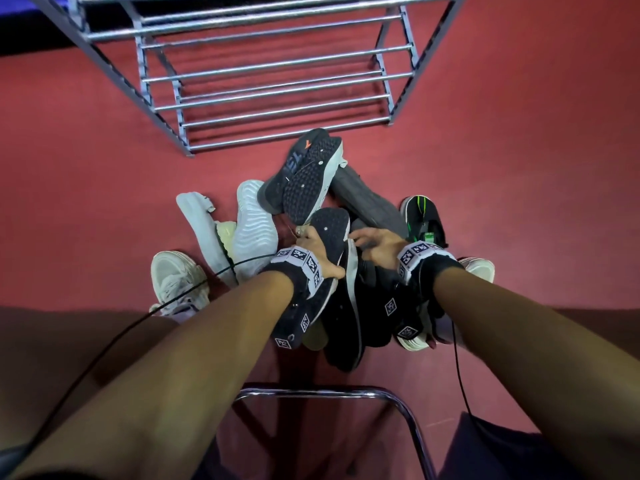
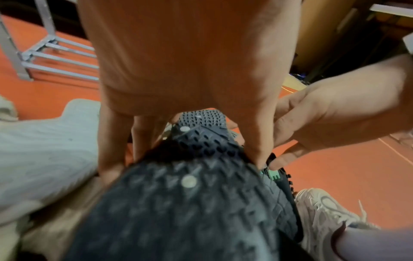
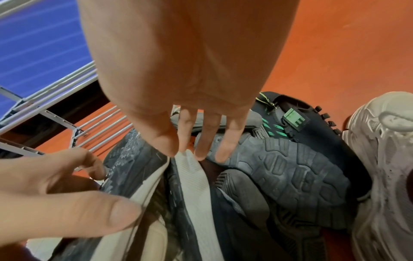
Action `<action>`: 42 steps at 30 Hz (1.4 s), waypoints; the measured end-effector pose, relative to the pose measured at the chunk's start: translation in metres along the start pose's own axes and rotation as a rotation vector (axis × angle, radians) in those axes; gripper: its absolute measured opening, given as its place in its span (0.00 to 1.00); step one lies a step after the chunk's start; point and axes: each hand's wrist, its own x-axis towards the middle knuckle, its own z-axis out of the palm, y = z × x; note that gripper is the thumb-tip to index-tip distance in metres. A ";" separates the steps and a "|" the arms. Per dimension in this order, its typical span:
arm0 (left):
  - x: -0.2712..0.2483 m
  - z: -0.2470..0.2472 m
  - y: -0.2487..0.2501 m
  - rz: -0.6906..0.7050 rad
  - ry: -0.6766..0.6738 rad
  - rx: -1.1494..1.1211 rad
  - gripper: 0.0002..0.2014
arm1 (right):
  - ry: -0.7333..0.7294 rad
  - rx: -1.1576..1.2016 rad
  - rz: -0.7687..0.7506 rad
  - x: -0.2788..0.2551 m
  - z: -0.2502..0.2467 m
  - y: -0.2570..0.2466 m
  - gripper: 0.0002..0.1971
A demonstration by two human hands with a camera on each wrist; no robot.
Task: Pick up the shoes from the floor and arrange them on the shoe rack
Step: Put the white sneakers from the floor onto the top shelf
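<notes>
Several shoes lie piled on the red floor in front of the grey metal shoe rack (image 1: pixel 277 98). My left hand (image 1: pixel 311 242) (image 2: pixel 183 164) grips a sneaker with a black studded sole and white midsole (image 1: pixel 334 225) (image 2: pixel 190 211), sole up, fingers on one side and thumb on the other. Its match (image 1: pixel 308 168) lies sole-up just beyond. My right hand (image 1: pixel 374 242) (image 3: pixel 196 153) hovers beside it with straight fingers, the tips at the white midsole (image 3: pixel 192 176) and a dark lugged sole (image 3: pixel 290 173). It holds nothing.
White shoes (image 1: pixel 252 223) and a white sneaker (image 1: pixel 176 282) lie left of the pile. A grey shoe (image 1: pixel 367 199) and a black-and-green shoe (image 1: pixel 420 216) lie right, with a pale chunky sneaker (image 3: pixel 384 159) beyond. A chrome chair frame (image 1: pixel 346 393) stands near me.
</notes>
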 end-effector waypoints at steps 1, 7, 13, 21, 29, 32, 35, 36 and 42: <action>0.001 -0.002 -0.004 -0.002 -0.018 -0.038 0.55 | 0.023 -0.009 0.018 0.001 0.001 -0.001 0.23; -0.007 -0.039 -0.042 -0.046 0.007 -0.338 0.50 | 0.212 -0.080 0.035 0.021 0.007 -0.019 0.15; -0.004 -0.069 -0.074 -0.128 0.051 -0.663 0.19 | 0.245 0.091 0.039 0.057 0.004 -0.056 0.16; 0.026 -0.061 -0.113 -0.219 0.077 -0.822 0.12 | 0.202 0.131 0.092 0.089 0.011 -0.088 0.16; 0.029 -0.053 -0.116 -0.179 0.135 -0.747 0.23 | 0.165 0.196 0.180 0.109 0.012 -0.099 0.17; 0.032 -0.052 -0.111 -0.164 0.259 -0.607 0.21 | 0.342 0.374 0.161 0.105 0.007 -0.101 0.15; 0.036 -0.054 -0.114 -0.217 0.348 -0.577 0.19 | 0.421 0.086 0.040 0.092 0.002 -0.102 0.21; 0.036 -0.056 -0.117 -0.253 0.340 -0.581 0.19 | 0.416 -0.092 0.025 0.089 0.004 -0.099 0.22; 0.036 -0.058 -0.134 -0.238 0.157 -0.560 0.33 | 0.182 -0.493 -0.023 0.088 0.023 -0.062 0.11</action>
